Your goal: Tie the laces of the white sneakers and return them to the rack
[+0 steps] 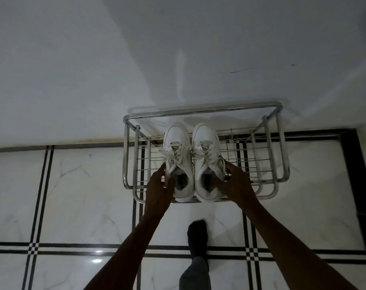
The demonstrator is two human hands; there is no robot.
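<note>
Head view, looking down: chrome wire shoe rack (207, 110) stands against the white wall (94, 59), and everything below is placed relative to it. Both white sneakers sit side by side on the rack's top wire shelf, left of its centre, toes toward the wall, heels at the front rail. Left sneaker (177, 155) and right sneaker (207, 158) touch along their inner sides. Laces on both look knotted over the tongues, with loose ends lying across the eyelets; I cannot tell how tight the bows are. My left hand (159, 185) is at the front-left of the pair, fingers curled around the outer side and collar of the left sneaker, thumb near the shoe opening. My right hand (234, 183) is at the front-right, fingers wrapped on the outer side of the right sneaker near its collar. Both forearms reach in from the front of the rack. My foot in a dark sock (197, 237) is planted on the white marble-pattern floor tile (83, 195) just in front of the rack.
</note>
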